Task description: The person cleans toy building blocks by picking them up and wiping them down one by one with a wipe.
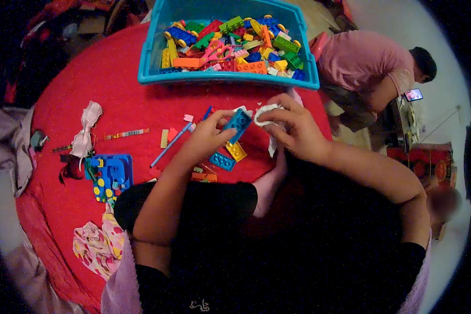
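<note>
Held up in my left hand point(213, 129) is a blue toy building brick point(239, 124), its studded face tilted toward me. My right hand point(295, 128) is closed on a crumpled white cloth point(269, 114), just to the right of the brick; a strip of the cloth hangs below the fingers. Under the hands, on the red cover, lie a yellow brick point(236, 152) and another blue brick point(222, 161). A blue pencil-like stick point(171, 145) lies left of my left hand, near a small pink brick point(188, 118).
A blue plastic bin point(227, 78) full of colourful bricks and pink scissors point(216, 52) stands beyond my hands on the red cover point(89, 68). At left lie a white bow point(87, 128), a blue toy point(112, 175) and patterned cloth point(99, 246). A person point(369, 68) sits at right with a phone.
</note>
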### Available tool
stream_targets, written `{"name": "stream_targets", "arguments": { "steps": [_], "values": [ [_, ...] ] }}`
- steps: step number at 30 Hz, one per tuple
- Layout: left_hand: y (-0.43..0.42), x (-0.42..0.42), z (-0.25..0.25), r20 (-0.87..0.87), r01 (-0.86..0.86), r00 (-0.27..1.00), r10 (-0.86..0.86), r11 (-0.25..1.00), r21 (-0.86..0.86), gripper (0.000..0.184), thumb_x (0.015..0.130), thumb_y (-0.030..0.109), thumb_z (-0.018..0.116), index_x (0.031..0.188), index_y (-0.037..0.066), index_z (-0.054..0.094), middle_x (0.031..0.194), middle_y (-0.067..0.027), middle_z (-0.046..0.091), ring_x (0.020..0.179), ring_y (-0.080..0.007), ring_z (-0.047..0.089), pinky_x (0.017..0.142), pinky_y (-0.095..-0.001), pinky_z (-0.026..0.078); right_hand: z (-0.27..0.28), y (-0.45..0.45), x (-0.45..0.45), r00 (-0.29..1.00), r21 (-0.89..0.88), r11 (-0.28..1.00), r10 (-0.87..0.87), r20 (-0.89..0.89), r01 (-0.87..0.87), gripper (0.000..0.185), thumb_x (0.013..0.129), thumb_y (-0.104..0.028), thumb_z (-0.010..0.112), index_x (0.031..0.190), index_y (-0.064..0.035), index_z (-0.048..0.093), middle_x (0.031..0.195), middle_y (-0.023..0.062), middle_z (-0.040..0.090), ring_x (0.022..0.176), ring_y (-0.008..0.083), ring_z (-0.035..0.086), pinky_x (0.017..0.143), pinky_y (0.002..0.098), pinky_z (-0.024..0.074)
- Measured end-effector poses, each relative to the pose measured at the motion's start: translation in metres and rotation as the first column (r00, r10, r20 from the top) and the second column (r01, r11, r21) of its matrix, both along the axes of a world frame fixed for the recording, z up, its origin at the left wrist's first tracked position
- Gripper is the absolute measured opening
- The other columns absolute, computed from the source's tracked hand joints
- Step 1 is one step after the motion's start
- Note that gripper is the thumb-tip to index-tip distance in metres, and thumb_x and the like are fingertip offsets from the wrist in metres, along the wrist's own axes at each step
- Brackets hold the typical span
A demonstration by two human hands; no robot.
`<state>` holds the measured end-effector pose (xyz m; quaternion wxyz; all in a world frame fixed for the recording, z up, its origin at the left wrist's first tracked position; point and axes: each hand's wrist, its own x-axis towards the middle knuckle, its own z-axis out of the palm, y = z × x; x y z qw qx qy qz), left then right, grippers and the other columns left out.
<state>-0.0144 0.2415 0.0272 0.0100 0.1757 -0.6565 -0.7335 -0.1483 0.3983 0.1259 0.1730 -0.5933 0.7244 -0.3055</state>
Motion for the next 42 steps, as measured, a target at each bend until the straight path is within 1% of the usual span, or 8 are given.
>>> {"name": "stream_targets", "arguments": {
  "steps": [7, 15, 19, 23, 27, 30, 32, 42],
  "values": [
    [0.03, 0.004, 0.048, -0.304, -0.188, 0.952, 0.034, 0.849, -0.494, 0.033, 0.065, 0.001, 0.059, 0.097, -0.003, 0.052, 0.094, -0.0143, 0.053, 0.087, -0.0259, 0.055, 0.073, -0.0305, 0.045, 0.012, -0.004, 0.008, 0.94, -0.104, 0.968, 0.19, -0.285, -0.227, 0.031, 0.07, -0.007, 0.057, 0.1, -0.015, 0.056, 0.103, 0.0152, 0.048, 0.086, 0.0316, 0.053, 0.07, 0.0344, 0.0465],
    [0.022, 0.009, 0.053, -0.49, -0.429, 0.861, 0.136, 0.712, -0.556, 0.033, 0.062, -0.001, 0.063, 0.094, 0.0, 0.055, 0.093, -0.0128, 0.054, 0.086, -0.0268, 0.055, 0.075, -0.0313, 0.045, 0.025, -0.017, 0.017, 0.999, 0.12, 0.991, 0.052, -0.009, -0.05, 0.035, 0.081, -0.03, 0.046, 0.104, -0.0026, 0.049, 0.096, 0.0165, 0.054, 0.089, 0.0315, 0.054, 0.078, 0.0379, 0.042],
    [0.018, 0.009, 0.054, -0.464, -0.407, 0.872, 0.158, 0.759, -0.508, 0.034, 0.066, 0.001, 0.064, 0.098, 0.002, 0.056, 0.094, -0.0119, 0.054, 0.084, -0.0235, 0.057, 0.072, -0.0299, 0.046, 0.014, -0.012, -0.001, 0.875, -0.017, 0.998, 0.05, -0.481, -0.066, 0.027, 0.075, -0.012, 0.054, 0.102, -0.0068, 0.054, 0.1, 0.0145, 0.052, 0.087, 0.0329, 0.053, 0.077, 0.0374, 0.0426],
    [0.023, 0.008, 0.056, -0.283, -0.341, 0.897, 0.34, 0.939, 0.047, 0.035, 0.067, 0.002, 0.064, 0.101, 0.003, 0.055, 0.101, -0.0121, 0.051, 0.088, -0.0227, 0.056, 0.073, -0.0296, 0.046, -0.011, -0.005, -0.012, 0.978, -0.063, 0.979, -0.197, -0.065, 0.193, 0.027, 0.07, -0.003, 0.058, 0.096, -0.0094, 0.059, 0.098, 0.0128, 0.051, 0.088, 0.031, 0.052, 0.074, 0.0374, 0.043],
    [0.012, 0.009, 0.046, -0.426, -0.318, 0.891, 0.157, 0.886, -0.338, 0.037, 0.071, 0.0, 0.061, 0.106, 0.003, 0.051, 0.115, -0.011, 0.041, 0.1, -0.0227, 0.05, 0.083, -0.0303, 0.043, -0.002, -0.012, -0.004, 0.978, -0.148, 0.98, -0.151, -0.144, 0.13, 0.027, 0.07, 0.0, 0.058, 0.096, -0.008, 0.059, 0.093, 0.0128, 0.05, 0.088, 0.0282, 0.051, 0.075, 0.0351, 0.0427],
    [0.015, 0.009, 0.048, -0.418, -0.254, 0.901, 0.119, 0.925, -0.283, 0.043, 0.072, -0.001, 0.059, 0.112, 0.002, 0.045, 0.113, -0.0106, 0.043, 0.102, -0.0207, 0.047, 0.087, -0.0304, 0.04, 0.002, -0.013, 0.003, 0.997, -0.121, 0.99, -0.069, -0.021, 0.066, 0.028, 0.069, 0.0, 0.059, 0.095, -0.0093, 0.059, 0.094, 0.0121, 0.049, 0.09, 0.0278, 0.05, 0.077, 0.0346, 0.0426],
    [0.021, 0.005, 0.046, -0.376, -0.304, 0.852, 0.365, 0.929, 0.212, 0.049, 0.071, -0.003, 0.06, 0.116, 0.001, 0.04, 0.109, -0.0122, 0.047, 0.098, -0.0178, 0.049, 0.084, -0.0292, 0.041, 0.002, -0.012, 0.002, 0.999, -0.111, 0.993, -0.041, 0.0, 0.041, 0.028, 0.069, 0.0, 0.059, 0.095, -0.0101, 0.059, 0.095, 0.012, 0.048, 0.09, 0.0281, 0.05, 0.077, 0.0346, 0.0428],
    [0.015, 0.005, 0.046, -0.345, -0.177, 0.891, 0.294, 0.927, 0.331, 0.05, 0.069, -0.005, 0.061, 0.113, 0.001, 0.038, 0.111, -0.0119, 0.048, 0.101, -0.018, 0.048, 0.088, -0.0301, 0.039, 0.006, -0.007, 0.001, 0.98, -0.088, 0.993, 0.065, -0.187, -0.083, 0.034, 0.062, 0.002, 0.059, 0.093, -0.0124, 0.058, 0.1, 0.0135, 0.047, 0.089, 0.032, 0.052, 0.071, 0.036, 0.0459]
  ]
}}
